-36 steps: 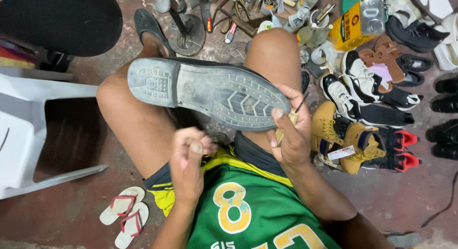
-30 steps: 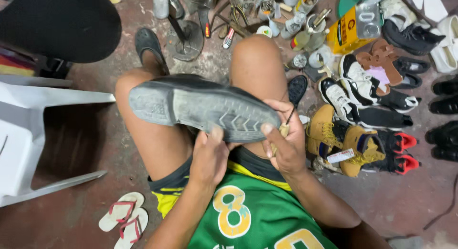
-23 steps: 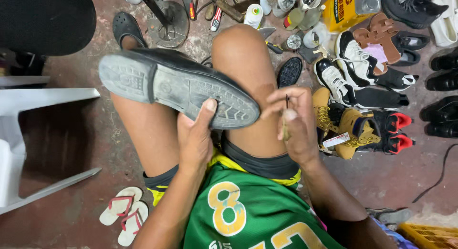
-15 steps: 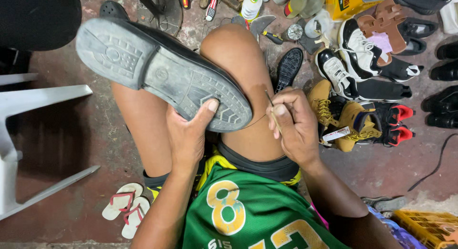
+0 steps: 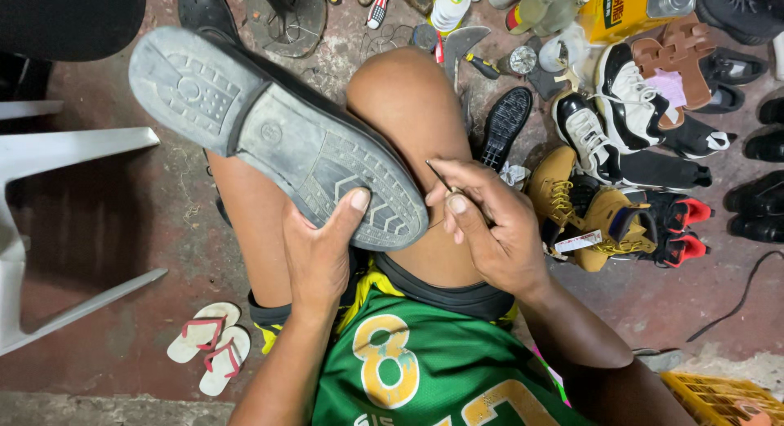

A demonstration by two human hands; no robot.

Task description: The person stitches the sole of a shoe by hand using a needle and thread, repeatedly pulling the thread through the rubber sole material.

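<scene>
Black shoe (image 5: 278, 140) sole-up, tilted across bare knees; thin needle (image 5: 441, 179) beside its toe.

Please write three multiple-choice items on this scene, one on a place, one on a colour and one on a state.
1. Where does the black shoe with the grey rubber sole lie?
A. across the person's bare thighs
B. on the white plastic chair
C. on the floor by the sandals

2. What colour are the straps of the small white flip-flops?
A. blue
B. red
C. green

3. How is the left hand placed?
A. flat on the floor
B. in the air, apart from the shoe
C. thumb pressed on the sole's toe end

Key: 1 A, the shoe rests over both legs; 2 B, the straps show red; 3 C, the thumb lies on the tread while the right hand pinches a thin needle-like tool.
</scene>
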